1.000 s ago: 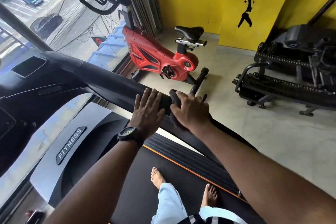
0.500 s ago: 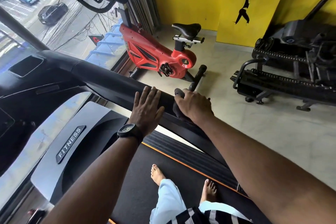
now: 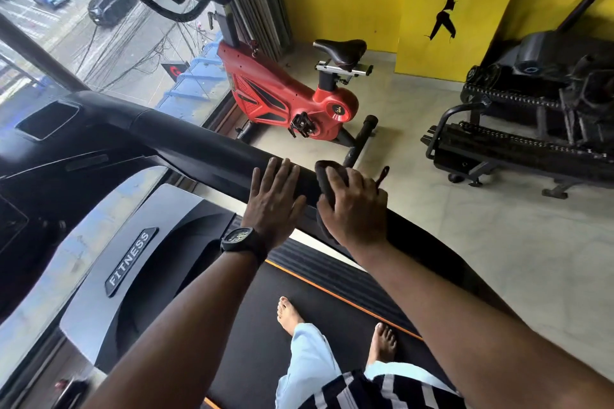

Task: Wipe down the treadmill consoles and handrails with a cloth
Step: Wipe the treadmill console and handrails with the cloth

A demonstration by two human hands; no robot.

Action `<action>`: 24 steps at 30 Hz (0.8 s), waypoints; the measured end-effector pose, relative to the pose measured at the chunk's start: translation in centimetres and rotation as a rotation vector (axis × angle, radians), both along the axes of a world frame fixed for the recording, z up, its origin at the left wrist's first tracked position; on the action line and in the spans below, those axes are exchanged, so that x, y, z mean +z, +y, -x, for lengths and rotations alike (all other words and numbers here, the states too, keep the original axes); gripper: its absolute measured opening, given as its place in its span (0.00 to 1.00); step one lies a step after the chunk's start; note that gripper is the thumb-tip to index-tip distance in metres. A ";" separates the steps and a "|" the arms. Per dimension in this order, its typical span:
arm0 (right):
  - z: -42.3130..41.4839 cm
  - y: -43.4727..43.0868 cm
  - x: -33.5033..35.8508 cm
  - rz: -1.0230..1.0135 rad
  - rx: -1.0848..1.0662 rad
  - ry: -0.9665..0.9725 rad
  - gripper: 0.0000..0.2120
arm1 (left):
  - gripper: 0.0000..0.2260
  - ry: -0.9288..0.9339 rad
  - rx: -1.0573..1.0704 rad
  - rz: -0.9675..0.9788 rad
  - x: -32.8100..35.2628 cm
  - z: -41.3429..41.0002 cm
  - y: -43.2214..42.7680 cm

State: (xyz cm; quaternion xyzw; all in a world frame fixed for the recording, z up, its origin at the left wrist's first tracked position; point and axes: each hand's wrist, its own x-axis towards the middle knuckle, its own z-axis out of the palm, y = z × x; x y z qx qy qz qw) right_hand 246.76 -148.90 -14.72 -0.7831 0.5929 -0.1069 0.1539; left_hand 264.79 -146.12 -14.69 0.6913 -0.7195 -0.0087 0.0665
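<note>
The person's left hand (image 3: 274, 201) lies flat on the thick, black, rounded treadmill handrail (image 3: 206, 149), fingers (image 3: 277, 173) straight and close together. Just beside it, the right hand (image 3: 357, 209) holds a dark, crumpled cloth (image 3: 324, 181) against the same handrail, fingers curled round it.

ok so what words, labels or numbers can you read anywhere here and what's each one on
"FITNESS": on the badge set in the treadmill's grey cover.
Watch face: too small to read.
Round logo on the red bike: too small to read.
Dark sign outside the window: a red mark, too blurred to read.
Black figure on the yellow wall: a picture, no words.
</note>
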 end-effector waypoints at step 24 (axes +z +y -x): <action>2.3 -2.2 0.0 -0.128 -0.042 -0.102 0.25 | 0.31 -0.033 -0.039 -0.001 -0.2 0.9 0.4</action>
